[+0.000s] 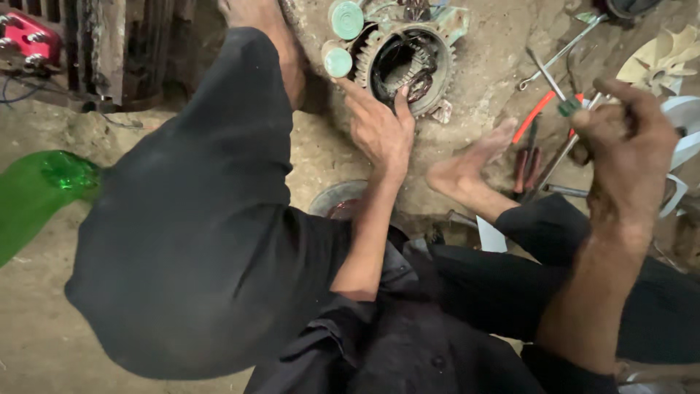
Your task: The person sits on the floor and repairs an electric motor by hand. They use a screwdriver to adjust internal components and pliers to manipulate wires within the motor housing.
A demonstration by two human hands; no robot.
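I sit on a dusty floor with my knees up, in dark clothes. My left hand (379,128) rests on the rim of a round motor stator (408,62) with copper windings inside, fingers spread on its lower left edge. My right hand (627,146) is raised at the right and closed around a screwdriver (565,106) with a green handle end, its shaft pointing up and left. My bare right foot (467,164) lies on the ground between the stator and the tools.
Two green caps (343,36) stand beside the stator. Pliers with red handles (529,157), a spanner (561,51) and a pale fan blade (660,58) lie at the right. A green plastic bottle (44,182) lies left, a red box (29,40) at top left, a metal bowl (339,198) by my leg.
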